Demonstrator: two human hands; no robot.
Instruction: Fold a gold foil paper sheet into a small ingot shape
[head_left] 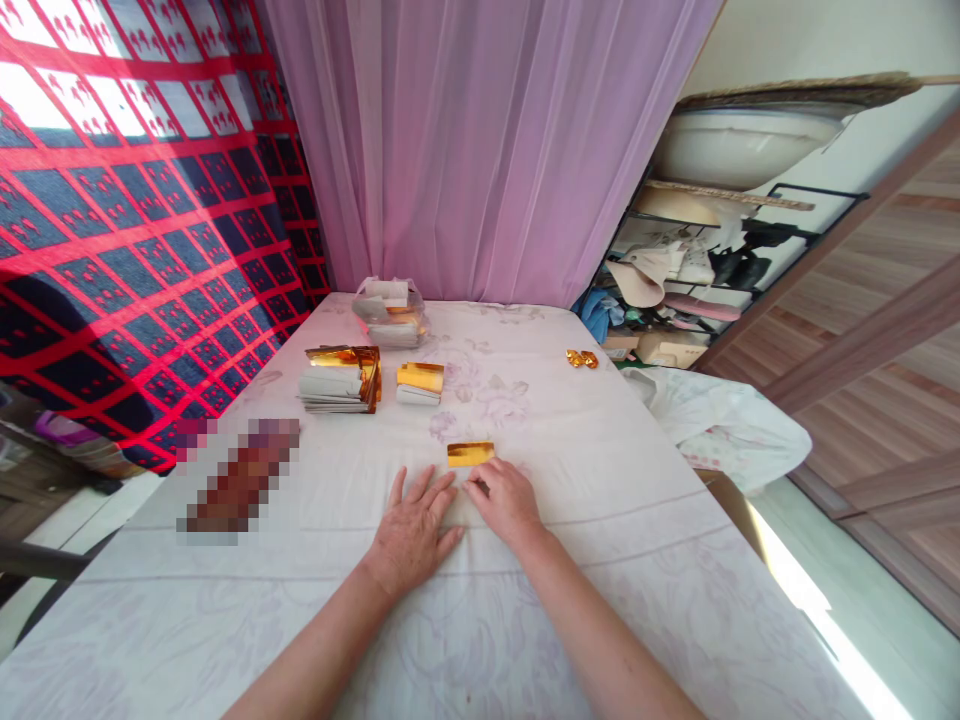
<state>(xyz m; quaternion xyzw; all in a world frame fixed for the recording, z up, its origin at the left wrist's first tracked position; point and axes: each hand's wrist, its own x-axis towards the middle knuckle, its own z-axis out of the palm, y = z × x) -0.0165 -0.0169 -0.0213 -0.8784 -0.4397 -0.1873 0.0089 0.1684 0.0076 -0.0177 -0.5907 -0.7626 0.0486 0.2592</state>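
As the head view looks down, a gold sheet lies near the middle of the counter. Two small gold bits off to the right look done; the big stack, small stack and full bag at the back left look like work left. The left hand has its grip spread wide, palm down, with nothing in it that shows. The right hand curls its fingers by the sheet's right end; I can't tell if its grip pinches it.

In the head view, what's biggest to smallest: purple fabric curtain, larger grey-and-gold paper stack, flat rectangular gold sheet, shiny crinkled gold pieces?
Purple curtain
Paper stack
Gold sheet
Gold pieces together; farther off, so real size is unsure.
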